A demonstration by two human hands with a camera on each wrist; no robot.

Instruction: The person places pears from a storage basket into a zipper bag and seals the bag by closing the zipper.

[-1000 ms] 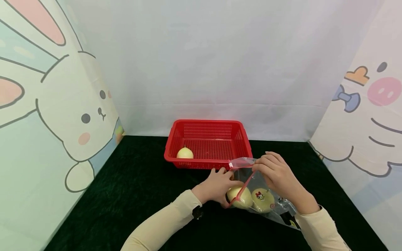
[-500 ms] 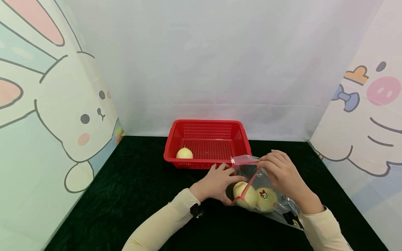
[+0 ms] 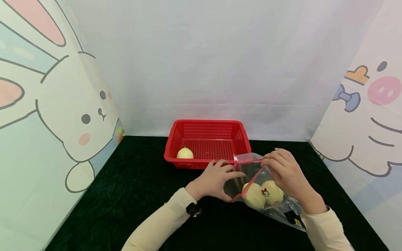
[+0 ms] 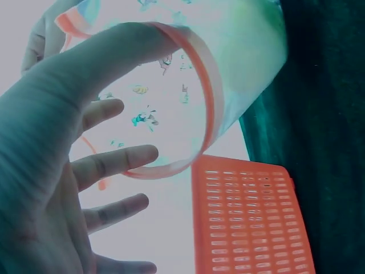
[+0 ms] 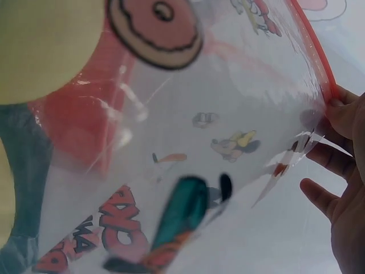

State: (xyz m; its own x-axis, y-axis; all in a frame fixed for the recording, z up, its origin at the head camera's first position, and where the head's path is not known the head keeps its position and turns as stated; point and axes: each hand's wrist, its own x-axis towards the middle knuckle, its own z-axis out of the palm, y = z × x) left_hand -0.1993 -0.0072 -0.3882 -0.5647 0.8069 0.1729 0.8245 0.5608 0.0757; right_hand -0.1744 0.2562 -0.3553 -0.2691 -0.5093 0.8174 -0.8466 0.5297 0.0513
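Observation:
A clear zip bag [image 3: 284, 211] with a red-pink edge and cartoon prints lies slanting in front of the basket. Two pale yellow pears [image 3: 254, 196] are inside it, side by side. My right hand [image 3: 285, 170] pinches the bag's upper rim, holding its mouth wide. At the mouth's left side is my left hand [image 3: 215, 179], fingers spread and nothing gripped. In the left wrist view the thumb [image 4: 125, 48] reaches across the round opening, with the other fingers straight beside it. The right wrist view shows fingers and thumb [image 5: 342, 117] at the red edge.
Behind the bag stands a red plastic basket [image 3: 207, 122] with one pale yellow pear [image 3: 185, 153] in its front left corner. Dark green cloth [image 3: 125, 181] covers the table. A white curtain [image 3: 213, 62] hangs at the back, between cartoon-printed side panels.
The pear at the bag's mouth has slid deeper to the right, against the other pear. My left hand has let go of it and drawn slightly left; the right hand has shifted slightly right.

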